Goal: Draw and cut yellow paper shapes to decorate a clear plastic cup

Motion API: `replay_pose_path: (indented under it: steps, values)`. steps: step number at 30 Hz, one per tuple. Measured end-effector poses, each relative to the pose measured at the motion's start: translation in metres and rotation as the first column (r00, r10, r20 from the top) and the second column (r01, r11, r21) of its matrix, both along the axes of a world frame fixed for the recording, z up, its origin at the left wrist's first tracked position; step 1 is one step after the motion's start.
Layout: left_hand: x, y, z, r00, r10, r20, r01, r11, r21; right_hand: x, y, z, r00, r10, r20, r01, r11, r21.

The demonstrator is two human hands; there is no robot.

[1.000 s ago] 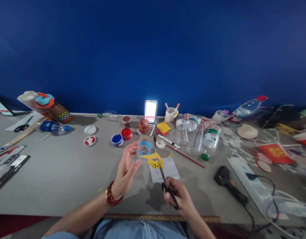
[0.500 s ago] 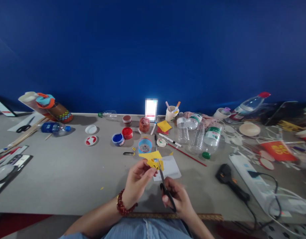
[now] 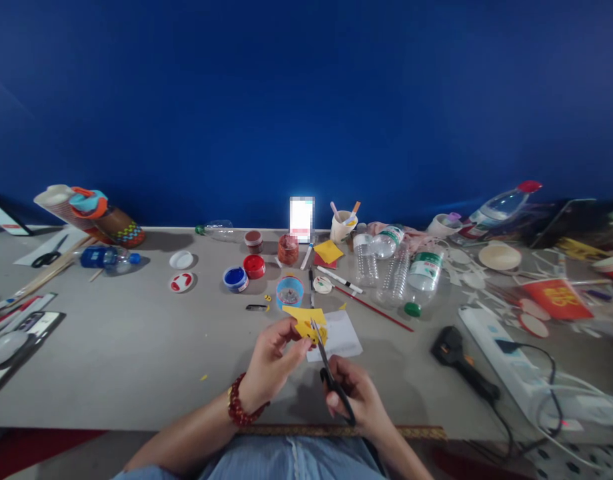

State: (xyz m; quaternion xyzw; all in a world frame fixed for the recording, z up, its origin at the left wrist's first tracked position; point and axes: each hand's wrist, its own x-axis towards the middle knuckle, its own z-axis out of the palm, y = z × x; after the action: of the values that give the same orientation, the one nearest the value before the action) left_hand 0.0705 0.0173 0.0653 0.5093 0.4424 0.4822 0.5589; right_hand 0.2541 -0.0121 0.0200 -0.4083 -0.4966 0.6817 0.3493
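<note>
Between its thumb and fingers my left hand (image 3: 275, 360) pinches a piece of yellow paper (image 3: 303, 315) that has small dark marks on its lower part. A red bead bracelet circles the left wrist. My right hand (image 3: 355, 396) grips the black handles of a pair of scissors (image 3: 327, 365), whose blades point up and away and lie at the yellow paper. Below the paper, on the table, is a white sheet (image 3: 342, 335). Just beyond the hands stands a blue-rimmed clear cup (image 3: 289, 293). Whether the blades touch the paper's edge is too small to tell.
Paint jars, blue (image 3: 235, 279) and red (image 3: 254, 267), stand beyond the left hand. Yellow sheets (image 3: 328, 251), pens and a red stick (image 3: 374, 309) lie beyond the paper. Clear bottles (image 3: 425, 273) are right, with a black tool (image 3: 464, 370) and power strip (image 3: 511, 367). A phone glows at the back.
The scissor blades have shifted slightly left against the yellow paper. The paper's upper flap is angled a little differently. Both hands keep their holds.
</note>
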Motion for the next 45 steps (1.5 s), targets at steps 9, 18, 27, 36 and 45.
replay_pose_path:
  steps: [9, 18, 27, 36, 45]
  values:
    - [-0.004, 0.002, 0.004, 0.997, -0.072, 0.032, 0.071, 0.997, 0.030, 0.005, 0.001, -0.003, 0.999, 0.015, 0.040, -0.016, 1.000, 0.010]
    - [-0.005, 0.004, 0.006, 0.996, -0.078, 0.046, 0.075, 0.996, 0.054, 0.007, 0.002, -0.007, 0.997, 0.022, 0.079, -0.025, 0.999, 0.042]
    - [-0.008, 0.004, 0.012, 0.997, -0.068, 0.023, 0.066, 0.997, 0.048, 0.007, 0.003, -0.012, 0.994, 0.020, 0.106, -0.027, 0.998, 0.059]
    - [-0.012, 0.008, 0.014, 0.998, -0.068, -0.012, 0.068, 0.995, 0.068, 0.008, 0.004, -0.010, 0.995, 0.046, 0.092, -0.049, 0.999, 0.024]
    - [-0.017, 0.010, 0.016, 0.991, -0.085, -0.099, 0.092, 0.994, 0.067, 0.006, 0.005, -0.004, 0.996, 0.062, 0.064, -0.061, 0.998, -0.016]
